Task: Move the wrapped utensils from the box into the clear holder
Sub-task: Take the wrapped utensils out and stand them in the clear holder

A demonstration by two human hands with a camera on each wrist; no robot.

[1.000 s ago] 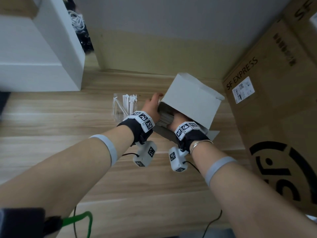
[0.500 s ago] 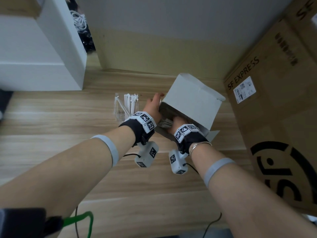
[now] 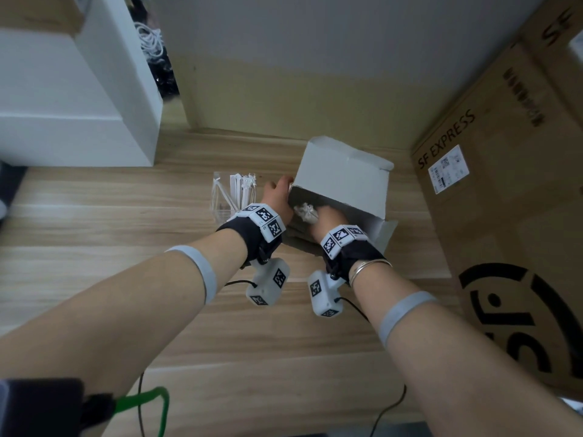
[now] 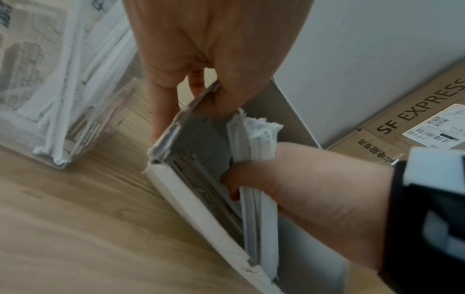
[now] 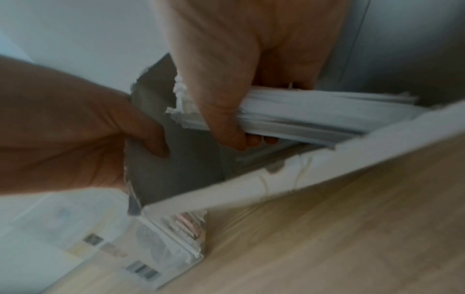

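A white cardboard box [image 3: 344,175] lies tilted on the wooden floor, its open mouth towards me. My left hand [image 3: 277,197] grips the box's left wall [image 4: 176,127], thumb inside and fingers outside. My right hand [image 3: 328,216] is in the box mouth, curled round a bundle of white paper-wrapped utensils [image 3: 305,212] [image 5: 314,117] [image 4: 254,137]. More wrapped utensils [image 4: 201,189] lie inside the box. The clear holder [image 3: 232,197] [image 4: 62,103] stands just left of the box, with several wrapped utensils upright in it.
A large brown SF Express carton [image 3: 511,216] stands close on the right. A white cabinet [image 3: 72,99] is at the back left, and the wall [image 3: 299,58] rises right behind the box. Bare wooden floor [image 3: 94,216] stretches to the left and towards me.
My right hand has drawn back out of the box, so the bundle of wrapped utensils now shows at the box mouth. The left hand stays on the box wall.
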